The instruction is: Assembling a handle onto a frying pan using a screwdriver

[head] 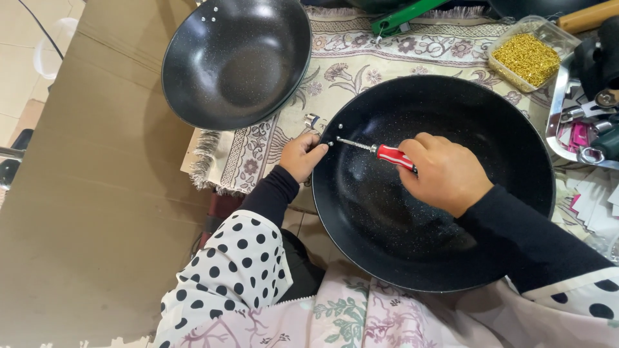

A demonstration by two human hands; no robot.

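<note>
A large black speckled wok [445, 245] rests in my lap against the table edge. My right hand [445, 173] is inside it, closed around a screwdriver with a red handle [394, 155]; its metal tip points left at small screws in the wok's left wall. My left hand [302, 156] grips the outside of the wok's left rim, fingers pinched right where the screws sit. A small metal bracket [312, 120] lies on the cloth just above that hand.
A second black wok [235, 61] sits at the upper left, half on brown cardboard [97, 193]. A patterned fringed cloth [361, 58] covers the table. A clear tub of gold pieces [529, 57], a metal tray of tools [583, 129] and a green bar [403, 16] lie at the back right.
</note>
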